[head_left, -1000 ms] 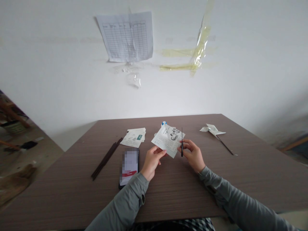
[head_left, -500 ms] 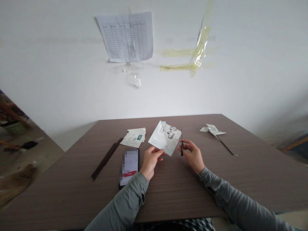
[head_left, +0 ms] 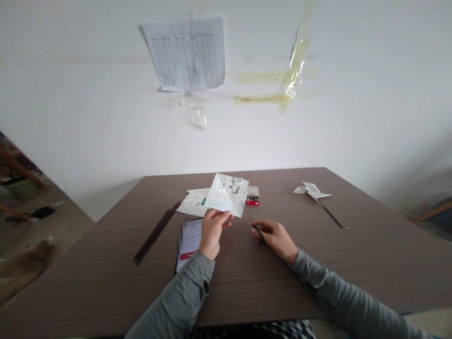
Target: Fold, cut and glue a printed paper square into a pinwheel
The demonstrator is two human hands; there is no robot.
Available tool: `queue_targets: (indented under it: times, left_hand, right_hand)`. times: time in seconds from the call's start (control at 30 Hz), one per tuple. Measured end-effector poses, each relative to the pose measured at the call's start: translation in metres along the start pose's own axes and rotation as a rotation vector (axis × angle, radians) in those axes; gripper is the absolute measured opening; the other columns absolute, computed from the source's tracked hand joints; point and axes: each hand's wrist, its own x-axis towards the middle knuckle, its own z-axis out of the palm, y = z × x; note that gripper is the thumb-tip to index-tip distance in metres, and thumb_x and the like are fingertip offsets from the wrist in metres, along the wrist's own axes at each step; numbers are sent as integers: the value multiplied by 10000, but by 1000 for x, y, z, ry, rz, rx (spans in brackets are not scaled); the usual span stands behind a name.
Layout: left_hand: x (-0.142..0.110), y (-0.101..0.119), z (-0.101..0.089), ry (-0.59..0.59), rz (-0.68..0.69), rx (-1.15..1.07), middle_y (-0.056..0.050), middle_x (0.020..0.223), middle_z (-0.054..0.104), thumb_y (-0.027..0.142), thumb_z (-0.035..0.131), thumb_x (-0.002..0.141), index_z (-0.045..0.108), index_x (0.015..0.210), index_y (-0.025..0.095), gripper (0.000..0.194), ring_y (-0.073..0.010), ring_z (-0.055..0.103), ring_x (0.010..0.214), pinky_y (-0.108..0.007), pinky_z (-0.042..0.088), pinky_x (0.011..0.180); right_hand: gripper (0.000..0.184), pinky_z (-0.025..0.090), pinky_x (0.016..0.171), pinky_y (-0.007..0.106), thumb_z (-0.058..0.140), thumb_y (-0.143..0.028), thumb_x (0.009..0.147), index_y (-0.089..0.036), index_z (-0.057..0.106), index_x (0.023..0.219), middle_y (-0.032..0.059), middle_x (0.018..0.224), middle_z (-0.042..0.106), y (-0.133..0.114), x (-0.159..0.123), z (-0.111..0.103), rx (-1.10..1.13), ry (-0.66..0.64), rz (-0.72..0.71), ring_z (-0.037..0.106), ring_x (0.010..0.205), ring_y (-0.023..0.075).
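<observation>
Two hands work at centre frame on a brown wood-grain table. A square of printed paper, with a diagonal crease and product drawings toward its upper right, stands tilted above the left hand. That hand pinches its lower edge, closed firmly on the sheet. The right hand sits lower and to the right, curled closed around a slim dark pointed tool, possibly narrow scissors, though the view does not settle it. Its tip points up and left toward the paper, near but apart from it.

Just right of the paper lies a small red-and-white box. Behind the paper's left corner is a loose stack of printed sheets. A smartphone with a pixelated screen lies beneath the left hand, beside dark thin sticks. A paper pinwheel on a dark stick lies farther right.

Risk: a sudden swing of the tool tip could nick the paper. A one-edge pinch may let the sheet bend or slip. A lowered left sleeve could shift the phone.
</observation>
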Motion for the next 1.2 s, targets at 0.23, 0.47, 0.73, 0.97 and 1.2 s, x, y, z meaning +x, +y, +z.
queue_targets:
  times: [0.23,0.47,0.73,0.97,1.2]
  left_hand:
    - [3,-1,0,22,13,-9,-73,961,944,379,1197,706,826,855,221,430,-276,945,946,-289,677,723]
    - [2,2,0,37,26,-6,-68,957,939,396,1192,731,806,855,239,435,-289,949,974,-295,684,742]
    - [1,6,2,57,25,-15,-54,935,929,384,1185,720,780,850,232,452,-274,944,939,-288,672,739]
    - [0,8,3,81,4,7,-70,974,937,327,1134,771,765,846,245,385,-291,946,999,-299,664,755]
    - [0,8,4,82,8,5,-50,952,938,336,1120,764,774,847,252,365,-275,940,966,-273,636,706]
  right_hand:
    - [666,641,827,446,1033,-818,803,-226,927,1090,50,770,860,-7,-5,4,10,-135,10,771,741,274]
    - [694,648,823,457,1084,-822,745,-235,923,1079,52,789,854,-5,-5,7,68,-178,47,764,725,272]
    - [690,641,795,442,1067,-815,765,-229,932,1103,38,784,844,-2,-5,6,49,-196,37,747,722,255]
    - [640,655,793,460,1073,-777,765,-236,937,1079,51,792,857,-3,-6,6,64,-187,38,753,714,266]
    - [647,657,785,444,1063,-779,776,-226,939,1089,46,792,849,-2,-5,6,61,-191,35,755,714,259]
